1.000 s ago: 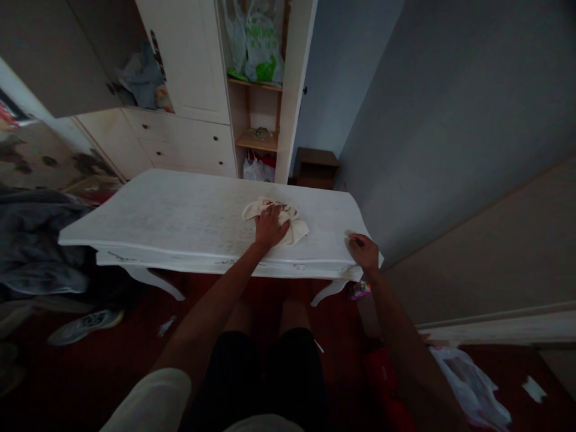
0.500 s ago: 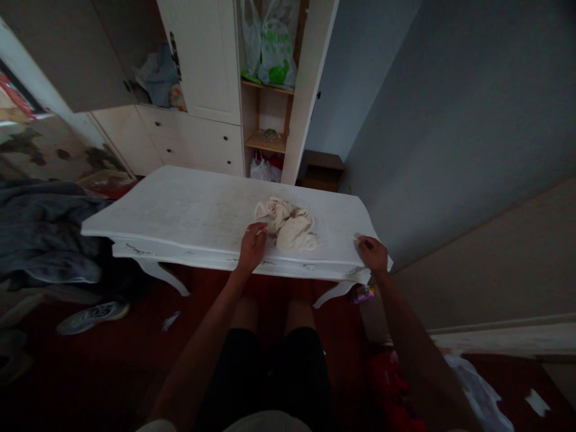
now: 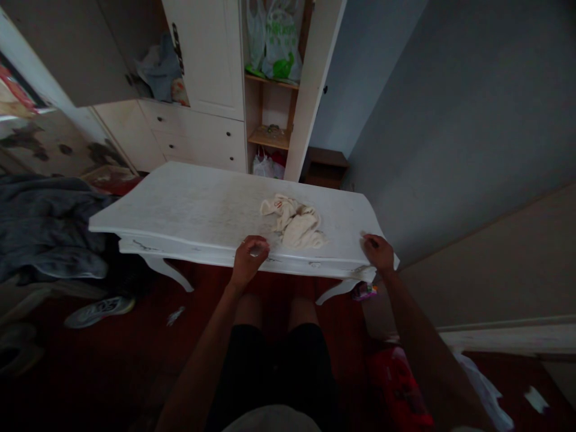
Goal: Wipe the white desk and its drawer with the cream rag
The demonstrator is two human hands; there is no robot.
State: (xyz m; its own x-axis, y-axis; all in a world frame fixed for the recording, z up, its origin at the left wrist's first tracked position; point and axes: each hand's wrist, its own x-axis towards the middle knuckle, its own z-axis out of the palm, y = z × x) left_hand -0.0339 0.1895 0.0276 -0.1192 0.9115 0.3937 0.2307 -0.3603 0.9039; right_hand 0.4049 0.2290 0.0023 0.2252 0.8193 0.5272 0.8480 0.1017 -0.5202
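Observation:
A crumpled cream cloth point(image 3: 302, 227) with a small red mark lies on the white table point(image 3: 193, 198), right of the table's middle. My left hand point(image 3: 249, 259) is at the front edge, left of the cloth and apart from it. Its fingers are curved, with a gap between thumb and fingers and nothing visible in it. At the table's right end is my right hand point(image 3: 378, 252), its fingers curled together. A small pale spot shows at those fingertips; whether it is a held thing is too blurred to make out.
Behind the table stands a white wardrobe point(image 3: 204, 60) with plastic bags point(image 3: 282, 48) on a shelf. A grey wall point(image 3: 454, 138) rises on the right. Dark clothes point(image 3: 49, 228) are heaped at left, with a shoe point(image 3: 101, 311) on the floor. A red bag point(image 3: 398, 384) is at lower right.
My left hand has drawn back from the cloth toward the table's front edge, its fingers now parted. The cloth's left end looks slightly refolded. My right hand stays at the right end.

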